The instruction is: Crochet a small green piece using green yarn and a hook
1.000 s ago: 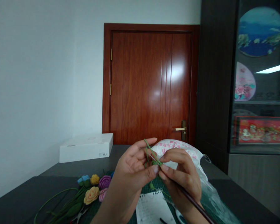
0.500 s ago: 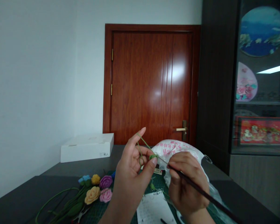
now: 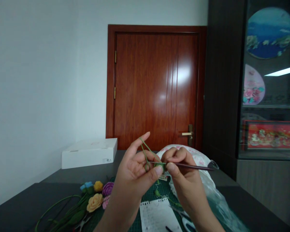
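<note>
My left hand (image 3: 137,170) pinches a small piece of green crochet work (image 3: 161,165) between thumb and fingers. Green yarn (image 3: 148,149) runs from the piece up over the raised index finger and back down to the lower fingers. In my right hand (image 3: 183,170) is a crochet hook (image 3: 195,166) with a dark handle, held almost level. Its thin metal shaft passes through or beside the green piece; the tip lies near the left fingers. Both hands are close together above the cutting mat.
Crocheted flowers (image 3: 95,202) with green stems lie at left, near a white box (image 3: 89,154). A spiral notepad (image 3: 159,216), scissors (image 3: 187,222) and a green cutting mat (image 3: 148,190) are below my hands. A white plastic bag (image 3: 207,183) stands behind the right hand.
My right hand has turned and moved left, closer to the left hand. The hook has swung from a steep slant to nearly level, and its tip reaches farther left past the green piece.
</note>
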Action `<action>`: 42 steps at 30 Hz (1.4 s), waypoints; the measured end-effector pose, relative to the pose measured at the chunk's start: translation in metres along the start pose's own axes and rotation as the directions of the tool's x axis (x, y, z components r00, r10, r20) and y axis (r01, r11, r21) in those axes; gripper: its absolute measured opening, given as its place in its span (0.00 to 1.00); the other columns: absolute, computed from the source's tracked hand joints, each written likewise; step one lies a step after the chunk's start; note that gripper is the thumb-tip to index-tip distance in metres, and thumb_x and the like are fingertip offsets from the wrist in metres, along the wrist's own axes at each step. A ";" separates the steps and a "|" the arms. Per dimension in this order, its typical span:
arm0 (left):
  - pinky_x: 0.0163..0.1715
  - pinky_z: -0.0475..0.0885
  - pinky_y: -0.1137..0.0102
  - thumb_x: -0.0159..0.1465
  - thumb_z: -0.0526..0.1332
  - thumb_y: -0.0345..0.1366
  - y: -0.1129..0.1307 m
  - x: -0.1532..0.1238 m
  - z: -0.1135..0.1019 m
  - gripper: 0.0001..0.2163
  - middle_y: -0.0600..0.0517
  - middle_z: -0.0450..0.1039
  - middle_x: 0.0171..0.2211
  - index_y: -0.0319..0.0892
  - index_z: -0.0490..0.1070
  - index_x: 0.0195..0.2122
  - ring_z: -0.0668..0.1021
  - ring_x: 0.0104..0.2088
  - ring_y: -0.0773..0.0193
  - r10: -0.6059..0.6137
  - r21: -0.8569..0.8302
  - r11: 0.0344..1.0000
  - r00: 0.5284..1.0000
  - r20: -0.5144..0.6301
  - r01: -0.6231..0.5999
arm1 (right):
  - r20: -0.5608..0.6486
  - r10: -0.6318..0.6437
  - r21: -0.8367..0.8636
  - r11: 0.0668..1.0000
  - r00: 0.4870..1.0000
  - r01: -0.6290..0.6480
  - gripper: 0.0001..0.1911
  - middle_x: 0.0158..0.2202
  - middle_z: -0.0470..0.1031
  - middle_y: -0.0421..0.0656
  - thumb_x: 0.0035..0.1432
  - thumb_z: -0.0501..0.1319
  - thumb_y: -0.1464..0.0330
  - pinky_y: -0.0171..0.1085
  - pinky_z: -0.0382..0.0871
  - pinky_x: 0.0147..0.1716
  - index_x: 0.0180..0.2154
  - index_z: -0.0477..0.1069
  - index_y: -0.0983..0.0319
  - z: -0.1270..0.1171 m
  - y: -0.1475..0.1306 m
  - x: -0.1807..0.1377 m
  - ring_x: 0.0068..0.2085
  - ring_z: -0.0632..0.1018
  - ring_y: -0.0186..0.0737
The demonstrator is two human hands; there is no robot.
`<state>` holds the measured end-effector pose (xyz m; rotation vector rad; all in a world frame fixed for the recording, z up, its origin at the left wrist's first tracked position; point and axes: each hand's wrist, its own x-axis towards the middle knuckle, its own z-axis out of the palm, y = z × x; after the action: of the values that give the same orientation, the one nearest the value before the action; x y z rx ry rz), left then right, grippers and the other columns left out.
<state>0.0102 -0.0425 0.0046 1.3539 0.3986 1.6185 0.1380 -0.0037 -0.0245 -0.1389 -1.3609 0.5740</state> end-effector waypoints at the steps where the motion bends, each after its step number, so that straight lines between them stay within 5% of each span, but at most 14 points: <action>1: 0.34 0.70 0.72 0.57 0.72 0.26 0.000 -0.001 0.001 0.39 0.54 0.77 0.32 0.44 0.59 0.68 0.75 0.31 0.66 0.007 -0.003 1.000 1.000 -0.030 -0.007 | 0.017 -0.134 -0.153 0.979 0.991 0.135 0.08 0.31 0.71 0.37 0.61 0.67 0.68 0.35 0.70 0.32 0.34 0.68 0.57 -0.003 -0.001 -0.001 0.32 0.74 0.36; 3: 0.34 0.71 0.72 0.56 0.73 0.26 -0.002 -0.002 0.003 0.39 0.54 0.77 0.31 0.43 0.60 0.68 0.75 0.32 0.66 -0.028 -0.056 0.998 0.998 -0.052 0.025 | 0.110 -0.354 -0.409 0.835 0.929 0.367 0.06 0.31 0.75 0.38 0.60 0.65 0.75 0.37 0.70 0.33 0.36 0.73 0.57 -0.010 -0.004 -0.002 0.32 0.76 0.37; 5: 0.37 0.72 0.71 0.55 0.74 0.26 -0.003 -0.002 0.002 0.37 0.53 0.76 0.32 0.40 0.64 0.65 0.76 0.33 0.65 -0.143 -0.172 0.975 0.990 0.001 0.141 | 0.215 -0.467 -0.493 0.706 0.858 0.508 0.11 0.30 0.77 0.39 0.60 0.63 0.78 0.39 0.72 0.32 0.41 0.74 0.56 -0.014 -0.007 -0.005 0.31 0.76 0.38; 7: 0.38 0.72 0.72 0.53 0.74 0.26 -0.004 -0.001 0.000 0.35 0.51 0.76 0.34 0.37 0.68 0.63 0.77 0.34 0.66 -0.268 -0.285 0.915 0.958 0.104 0.287 | 0.204 -0.503 -0.449 0.715 0.840 0.536 0.13 0.31 0.77 0.39 0.62 0.61 0.78 0.41 0.73 0.33 0.43 0.74 0.55 -0.013 -0.006 -0.008 0.31 0.77 0.39; 12: 0.33 0.69 0.77 0.54 0.73 0.24 -0.004 0.003 -0.006 0.35 0.50 0.76 0.33 0.37 0.68 0.64 0.75 0.32 0.68 -0.302 -0.375 0.844 0.918 0.258 0.383 | -0.174 -0.310 -0.063 0.951 0.935 0.304 0.03 0.27 0.71 0.38 0.68 0.58 0.68 0.39 0.70 0.30 0.40 0.71 0.56 0.003 -0.004 -0.009 0.28 0.74 0.38; 19: 0.33 0.70 0.76 0.55 0.71 0.24 -0.005 0.005 -0.005 0.31 0.51 0.75 0.32 0.38 0.71 0.61 0.76 0.32 0.67 -0.231 -0.333 0.888 0.934 0.271 0.316 | -0.102 0.069 0.305 0.952 0.992 -0.035 0.13 0.22 0.61 0.36 0.71 0.52 0.64 0.32 0.60 0.20 0.31 0.64 0.57 0.006 -0.013 0.001 0.23 0.64 0.34; 23: 0.37 0.73 0.71 0.57 0.72 0.26 -0.007 0.004 -0.006 0.30 0.53 0.75 0.33 0.43 0.70 0.60 0.77 0.34 0.65 -0.044 -0.087 0.995 0.992 0.118 0.054 | -0.055 0.094 0.231 0.970 0.994 -0.079 0.11 0.28 0.67 0.38 0.70 0.56 0.62 0.33 0.68 0.26 0.33 0.68 0.57 0.007 -0.010 0.000 0.27 0.70 0.35; 28: 0.41 0.75 0.69 0.60 0.71 0.28 -0.014 0.001 -0.007 0.28 0.52 0.77 0.36 0.47 0.70 0.61 0.80 0.39 0.62 0.159 0.145 0.975 0.983 0.088 -0.170 | -0.095 -0.024 0.029 0.999 0.995 0.026 0.06 0.35 0.76 0.40 0.68 0.61 0.63 0.37 0.74 0.38 0.38 0.71 0.57 0.008 -0.006 -0.005 0.37 0.78 0.38; 34: 0.40 0.75 0.70 0.57 0.73 0.26 -0.015 0.003 -0.012 0.28 0.55 0.76 0.32 0.47 0.71 0.58 0.80 0.36 0.64 0.179 0.180 0.963 0.976 0.120 -0.199 | -0.115 0.083 0.175 0.983 0.990 -0.062 0.07 0.32 0.76 0.39 0.68 0.61 0.61 0.35 0.74 0.33 0.37 0.70 0.56 0.005 -0.006 -0.004 0.32 0.77 0.36; 42: 0.42 0.79 0.63 0.57 0.72 0.25 -0.002 0.004 -0.009 0.28 0.53 0.76 0.33 0.44 0.69 0.57 0.82 0.36 0.60 0.024 0.085 0.996 0.990 0.141 -0.037 | -0.079 0.112 0.247 0.965 0.991 -0.089 0.07 0.31 0.76 0.39 0.68 0.60 0.61 0.32 0.72 0.27 0.37 0.69 0.56 0.005 -0.007 -0.002 0.28 0.75 0.35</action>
<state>0.0034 -0.0357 0.0029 1.5366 0.3698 1.5349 0.1353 -0.0117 -0.0223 -0.0351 -1.1887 0.8057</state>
